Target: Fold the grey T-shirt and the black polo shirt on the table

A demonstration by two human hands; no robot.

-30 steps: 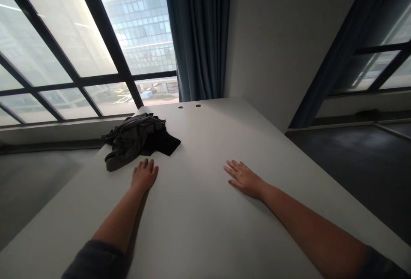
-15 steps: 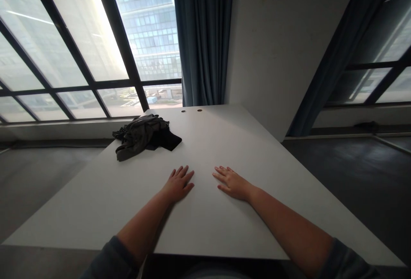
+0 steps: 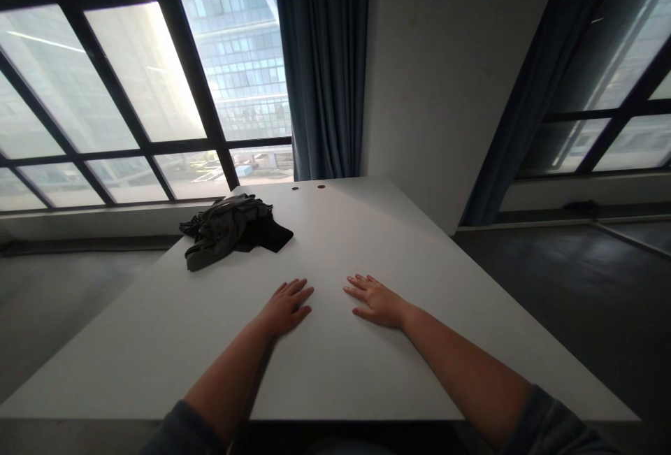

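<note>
Your left hand point(image 3: 287, 309) and right hand point(image 3: 378, 302) lie palm-down on the white bench point(image 3: 335, 378), apart, each grip spread. Beyond your left, well short of touching, a bunched dark grey cloth point(image 3: 225, 228), fringed, overlaps a flat black piece point(image 3: 272, 235). Two round dark spots point(image 3: 321, 186) near the bench's far end; blue curtain point(image 3: 328, 70) behind.

We count one left hand point(image 3: 286, 308), one right hand point(image 3: 381, 303), two sleeves point(image 3: 187, 432), one white table point(image 3: 335, 371), two round holes point(image 3: 321, 186), two curtains point(image 3: 328, 70), and one heap of dark cloth point(image 3: 228, 226), whose separate pieces we cannot number.
</note>
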